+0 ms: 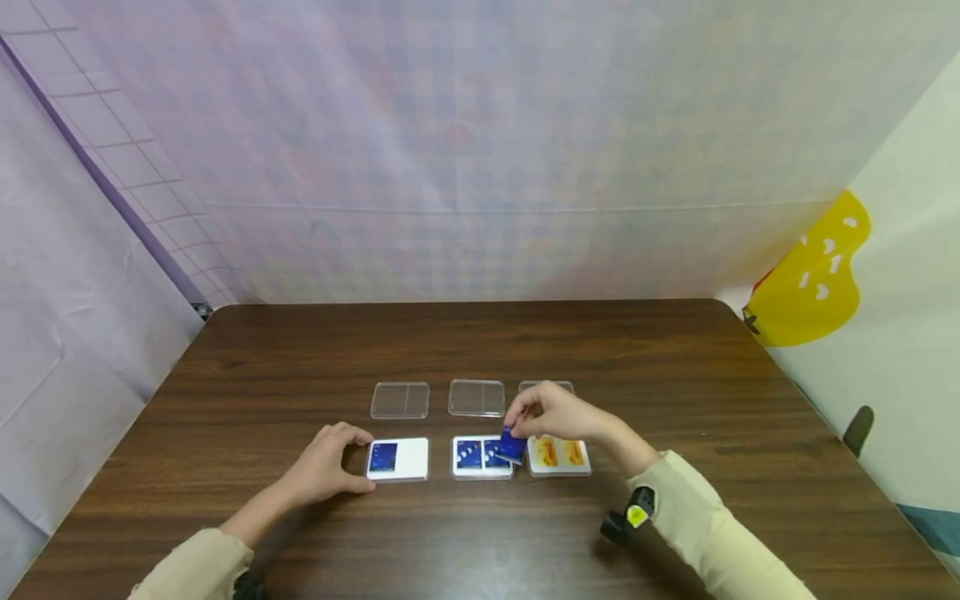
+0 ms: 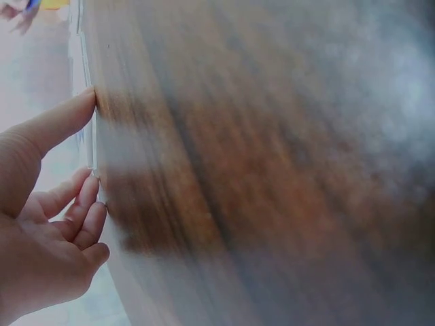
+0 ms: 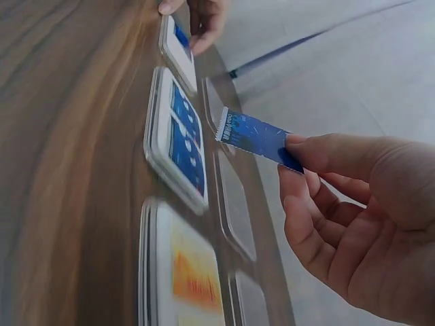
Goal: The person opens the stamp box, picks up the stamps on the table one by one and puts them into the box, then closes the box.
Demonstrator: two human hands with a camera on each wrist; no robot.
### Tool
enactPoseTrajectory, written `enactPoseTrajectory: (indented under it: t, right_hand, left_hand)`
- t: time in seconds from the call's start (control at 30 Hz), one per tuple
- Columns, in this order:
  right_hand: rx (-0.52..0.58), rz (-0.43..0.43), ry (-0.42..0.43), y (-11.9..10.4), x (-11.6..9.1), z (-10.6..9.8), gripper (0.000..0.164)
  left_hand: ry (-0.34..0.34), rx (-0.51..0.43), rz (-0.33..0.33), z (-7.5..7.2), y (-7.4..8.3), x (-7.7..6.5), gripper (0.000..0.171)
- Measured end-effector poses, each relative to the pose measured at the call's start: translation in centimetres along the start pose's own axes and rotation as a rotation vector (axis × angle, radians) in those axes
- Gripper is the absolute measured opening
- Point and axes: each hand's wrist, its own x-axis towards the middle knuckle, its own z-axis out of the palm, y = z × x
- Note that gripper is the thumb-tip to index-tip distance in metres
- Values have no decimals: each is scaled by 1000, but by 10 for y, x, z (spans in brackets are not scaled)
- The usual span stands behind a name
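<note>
In the head view, my left hand holds the left flat case at its edges, thumb at the near corner and fingers at the far one. One dark-blue stamp lies on the left half of its white insert. My right hand pinches another blue stamp with a jagged edge between thumb and fingers. It hangs over the right side of the middle case, where two blue stamps with pale moon shapes lie side by side. The right case bears two orange-yellow pictures, partly behind my right wrist.
Behind the cases lie a left clear lid, a middle clear lid and a right clear lid, the last partly hidden by my right hand. All rest on a brown wooden table with a pale curtain behind it.
</note>
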Motion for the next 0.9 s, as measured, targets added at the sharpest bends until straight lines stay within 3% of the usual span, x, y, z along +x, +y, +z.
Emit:
enactPoseTrajectory:
  t: [0.17, 0.47, 0.7, 0.9]
  right_hand:
    - [36, 41, -4, -8, 29, 17, 10]
    - [7, 3, -29, -17, 69, 50, 9]
    - [-5, 28, -50, -26, 93, 73, 9]
    - [-99, 42, -17, -24, 102, 85, 7]
  left_hand:
    - [2, 1, -1, 1, 1, 1, 54]
    - [2, 3, 6, 1, 0, 1, 54]
    - [8, -5, 8, 0, -2, 0, 55]
    - [4, -6, 14, -1, -2, 1, 55]
